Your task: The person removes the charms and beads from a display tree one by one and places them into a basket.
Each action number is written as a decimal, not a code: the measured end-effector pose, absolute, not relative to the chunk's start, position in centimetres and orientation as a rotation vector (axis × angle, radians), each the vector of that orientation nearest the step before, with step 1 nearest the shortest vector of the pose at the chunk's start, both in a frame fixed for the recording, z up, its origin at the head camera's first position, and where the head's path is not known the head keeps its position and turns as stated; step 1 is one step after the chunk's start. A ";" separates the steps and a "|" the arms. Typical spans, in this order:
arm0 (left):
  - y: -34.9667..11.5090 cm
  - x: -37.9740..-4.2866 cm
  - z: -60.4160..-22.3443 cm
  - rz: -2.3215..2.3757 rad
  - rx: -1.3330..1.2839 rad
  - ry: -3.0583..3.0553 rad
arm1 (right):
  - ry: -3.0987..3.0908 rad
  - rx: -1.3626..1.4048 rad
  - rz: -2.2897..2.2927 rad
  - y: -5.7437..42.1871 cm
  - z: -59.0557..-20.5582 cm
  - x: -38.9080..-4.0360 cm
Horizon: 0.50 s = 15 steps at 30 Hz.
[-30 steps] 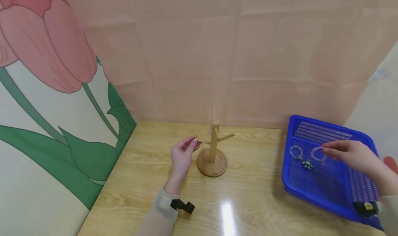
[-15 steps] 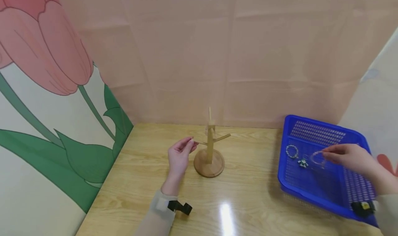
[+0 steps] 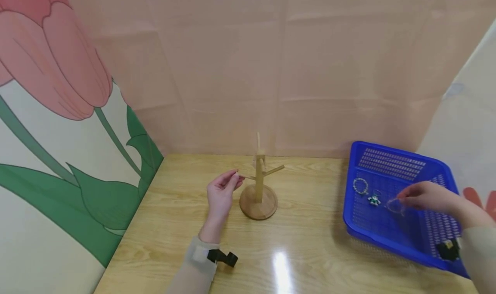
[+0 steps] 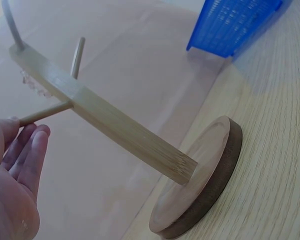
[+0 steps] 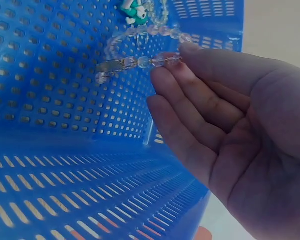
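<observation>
My left hand [image 3: 221,195] pinches the end of a peg [image 4: 45,113] on a wooden stand [image 3: 258,177]. Upright on its round base [image 4: 190,185], the stand has several pegs, and a clear beaded bracelet [image 4: 34,85] hangs behind its post. Over the blue basket, my right hand [image 3: 430,197] pinches a pale pink beaded bracelet [image 5: 144,62] between thumb and fingers; the loop dangles from the fingertips. On the basket floor lie a second beaded bracelet [image 3: 360,186] and a small green-and-white figure charm [image 3: 373,200], both left of that hand.
The blue basket [image 3: 348,218] with slotted walls stands on the right side of the wooden table [image 3: 170,225]. A pinkish cloth [image 3: 217,70] hangs behind the table, and a wall with a tulip picture [image 3: 73,70] rises at the left.
My right hand has lowered slightly toward the basket floor, the bracelet moving with it. My left hand keeps its pinch on the peg. The head view has shifted a little to the right.
</observation>
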State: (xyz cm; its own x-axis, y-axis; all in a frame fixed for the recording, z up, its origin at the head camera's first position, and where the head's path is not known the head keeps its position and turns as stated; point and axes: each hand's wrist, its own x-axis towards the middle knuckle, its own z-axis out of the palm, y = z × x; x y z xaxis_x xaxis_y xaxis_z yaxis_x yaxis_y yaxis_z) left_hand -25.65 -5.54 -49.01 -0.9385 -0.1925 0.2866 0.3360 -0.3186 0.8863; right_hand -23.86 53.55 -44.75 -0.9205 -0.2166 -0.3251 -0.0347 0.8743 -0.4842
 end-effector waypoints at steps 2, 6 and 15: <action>-5.5 -25.7 -49.0 -2.317 -0.178 -1.589 | 2.656 -0.195 -0.678 53.6 -45.0 -24.1; -5.6 -25.7 -49.1 -2.320 -0.180 -1.579 | 2.635 -0.201 -0.687 53.7 -45.4 -24.4; -5.4 -25.7 -49.0 -2.305 -0.198 -1.587 | 2.659 -0.155 -0.621 54.0 -46.3 -25.0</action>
State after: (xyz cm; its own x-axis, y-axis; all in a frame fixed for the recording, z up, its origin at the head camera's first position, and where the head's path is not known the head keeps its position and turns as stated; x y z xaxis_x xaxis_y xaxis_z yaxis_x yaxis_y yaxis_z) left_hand -25.71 -5.44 -49.03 -0.9345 -0.1931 0.2991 0.3483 -0.3222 0.8803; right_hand -24.98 54.01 -46.27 -0.9122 -0.1953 -0.3602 -0.0157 0.8951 -0.4457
